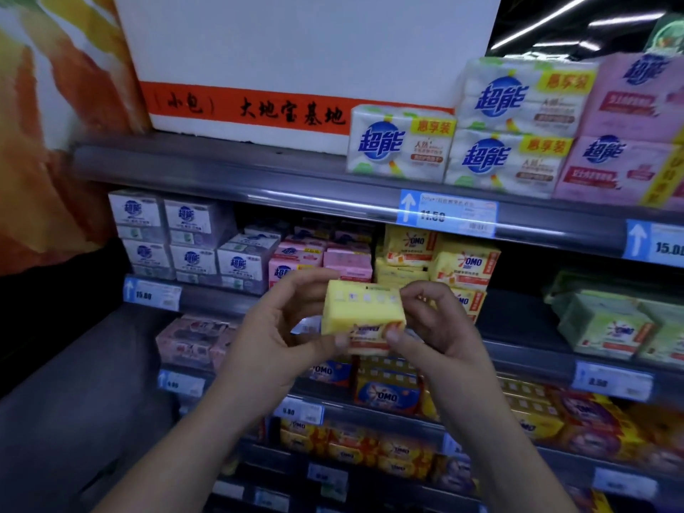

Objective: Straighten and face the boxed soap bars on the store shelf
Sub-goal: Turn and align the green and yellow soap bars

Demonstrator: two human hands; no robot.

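Shelves [333, 201] are stocked with soap packs on every tier. One yellow bar [361, 314] is held off-shelf by both hands: left hand [281, 338] and right hand [436, 327], fingers clamped on its ends, probably so its printed face can be turned outward; label blurred.

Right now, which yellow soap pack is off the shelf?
The yellow pack gripped between left hand and right hand; the other yellow packs sit stacked on the shelf.
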